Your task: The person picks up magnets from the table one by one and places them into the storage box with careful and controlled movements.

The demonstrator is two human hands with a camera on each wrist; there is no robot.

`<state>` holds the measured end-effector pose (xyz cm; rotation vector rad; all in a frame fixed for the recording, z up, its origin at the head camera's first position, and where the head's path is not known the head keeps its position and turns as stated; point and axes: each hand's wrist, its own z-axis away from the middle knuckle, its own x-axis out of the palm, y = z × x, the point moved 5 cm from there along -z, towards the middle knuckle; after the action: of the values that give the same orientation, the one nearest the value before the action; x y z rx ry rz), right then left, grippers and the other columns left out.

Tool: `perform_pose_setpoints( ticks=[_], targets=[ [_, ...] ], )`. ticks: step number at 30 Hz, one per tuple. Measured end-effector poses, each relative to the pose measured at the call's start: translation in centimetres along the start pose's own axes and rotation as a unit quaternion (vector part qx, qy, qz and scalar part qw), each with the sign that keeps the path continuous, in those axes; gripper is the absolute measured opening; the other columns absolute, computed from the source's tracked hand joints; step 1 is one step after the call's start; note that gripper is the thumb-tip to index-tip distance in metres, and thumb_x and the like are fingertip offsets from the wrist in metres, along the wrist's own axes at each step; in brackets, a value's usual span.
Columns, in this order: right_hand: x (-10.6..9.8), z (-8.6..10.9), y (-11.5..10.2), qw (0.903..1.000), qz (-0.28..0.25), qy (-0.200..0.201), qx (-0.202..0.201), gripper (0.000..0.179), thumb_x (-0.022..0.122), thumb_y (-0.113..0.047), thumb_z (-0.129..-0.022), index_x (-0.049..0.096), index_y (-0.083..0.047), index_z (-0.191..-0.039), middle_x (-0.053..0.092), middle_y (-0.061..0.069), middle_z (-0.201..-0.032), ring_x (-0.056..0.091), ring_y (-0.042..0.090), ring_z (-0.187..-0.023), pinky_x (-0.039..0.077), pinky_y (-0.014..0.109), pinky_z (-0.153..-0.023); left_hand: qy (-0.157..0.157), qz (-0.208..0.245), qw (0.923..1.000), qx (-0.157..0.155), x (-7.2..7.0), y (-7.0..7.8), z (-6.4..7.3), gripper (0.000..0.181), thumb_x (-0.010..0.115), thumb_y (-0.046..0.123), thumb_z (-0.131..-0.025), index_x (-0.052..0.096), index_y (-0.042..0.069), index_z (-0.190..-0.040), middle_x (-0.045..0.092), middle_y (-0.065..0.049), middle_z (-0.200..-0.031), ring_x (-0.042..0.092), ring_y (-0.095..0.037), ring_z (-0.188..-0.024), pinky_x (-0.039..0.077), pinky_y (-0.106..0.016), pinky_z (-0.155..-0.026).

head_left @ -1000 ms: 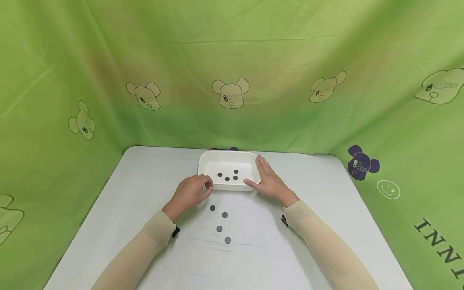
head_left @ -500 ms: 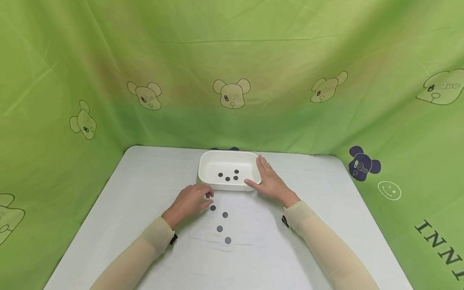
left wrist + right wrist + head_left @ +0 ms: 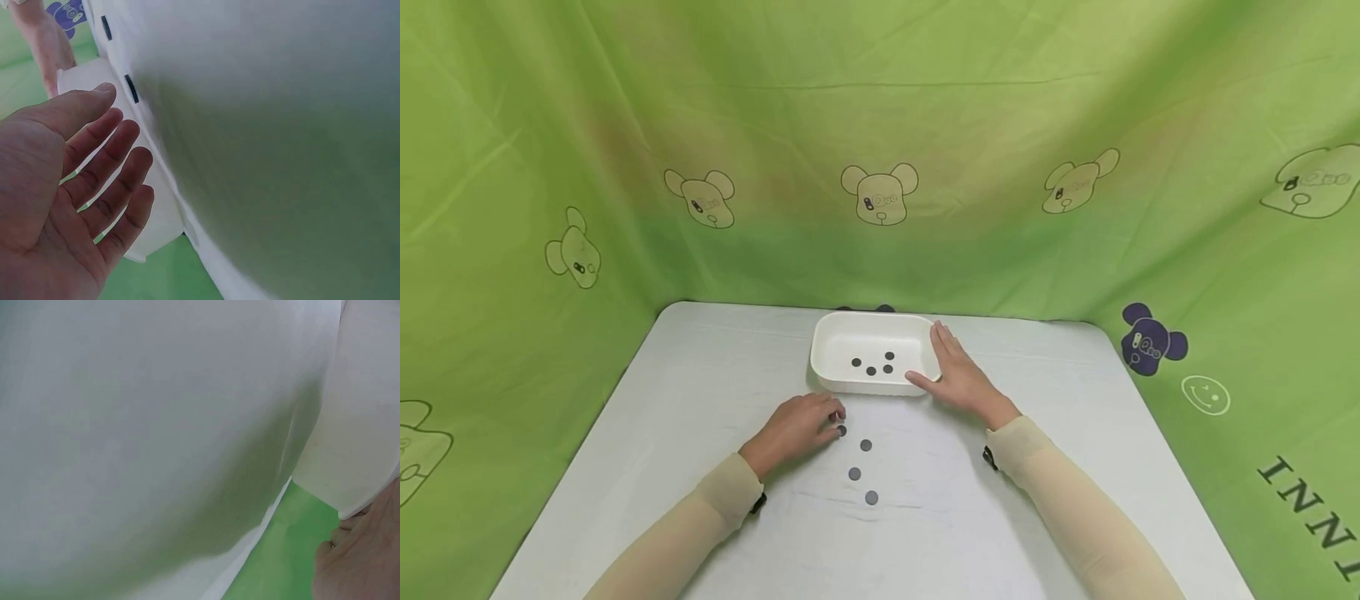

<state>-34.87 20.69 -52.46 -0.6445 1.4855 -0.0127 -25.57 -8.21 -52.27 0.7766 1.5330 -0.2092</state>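
In the head view, my left hand is low over the table with its thumb and fingers apart beside the nearest dark disc. The left wrist view shows these fingers loosely bent, with nothing between them. My right hand holds the right end of the white tray, its thumb over the near rim and its fingers along the right side. Several small dark discs lie inside the tray. More discs lie in a loose line on the table, one of them a grey disc.
The white-covered table ends just behind the tray. A green cloth printed with bear heads hangs around its back and sides. Below the line's middle lies the closest grey disc.
My left hand has moved from the tray's near left corner down toward me, to the first disc on the table. The right hand and the tray have stayed put.
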Motion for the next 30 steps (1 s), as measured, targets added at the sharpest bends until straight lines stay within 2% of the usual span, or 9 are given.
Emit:
perform_pose_setpoints(
  ticks=[7, 17, 24, 30],
  targets=[
    [0.13, -0.05, 0.18, 1.0000, 0.003, 0.004, -0.003, 0.116, 0.055, -0.075, -0.100, 0.001, 0.000, -0.170, -0.005, 0.016, -0.180, 0.001, 0.038, -0.166, 0.009, 0.053, -0.133, -0.017, -0.027, 0.9995, 0.006, 0.65, 0.03, 0.08, 0.019, 0.081, 0.025, -0.098, 0.077, 0.019, -0.115, 0.069, 0.006, -0.102, 0.067, -0.016, -0.091, 0.057, -0.037, -0.080],
    [0.07, -0.06, 0.13, 1.0000, 0.004, 0.004, -0.001, 0.116, 0.055, -0.075, -0.100, 0.002, 0.001, -0.170, -0.001, 0.018, -0.180, 0.003, 0.038, -0.166, 0.011, 0.053, -0.133, -0.021, -0.053, 0.9983, 0.012, 0.84, 0.21, -0.09, 0.018, 0.083, 0.025, -0.096, 0.078, 0.021, -0.113, 0.067, 0.007, -0.100, 0.065, -0.014, -0.089, 0.055, -0.034, -0.076],
    [0.05, -0.02, 0.10, 1.0000, 0.000, 0.005, 0.000, 0.116, 0.055, -0.075, -0.100, 0.001, 0.000, -0.170, -0.003, 0.016, -0.180, 0.001, 0.036, -0.166, 0.010, 0.052, -0.133, -0.014, -0.052, 0.9985, 0.013, 0.90, 0.33, -0.13, 0.014, 0.084, 0.026, -0.096, 0.076, 0.021, -0.107, 0.065, 0.007, -0.098, 0.064, -0.014, -0.085, 0.055, -0.034, -0.074],
    [0.13, 0.02, 0.17, 1.0000, 0.003, 0.008, -0.002, 0.115, 0.055, -0.075, -0.100, 0.001, 0.000, -0.170, -0.001, 0.018, -0.180, 0.001, 0.035, -0.166, 0.011, 0.052, -0.133, -0.021, -0.056, 0.9982, 0.004, 1.04, 0.36, -0.15, 0.013, 0.082, 0.027, -0.097, 0.075, 0.022, -0.106, 0.066, 0.007, -0.099, 0.065, -0.014, -0.087, 0.056, -0.034, -0.076]
  ],
)
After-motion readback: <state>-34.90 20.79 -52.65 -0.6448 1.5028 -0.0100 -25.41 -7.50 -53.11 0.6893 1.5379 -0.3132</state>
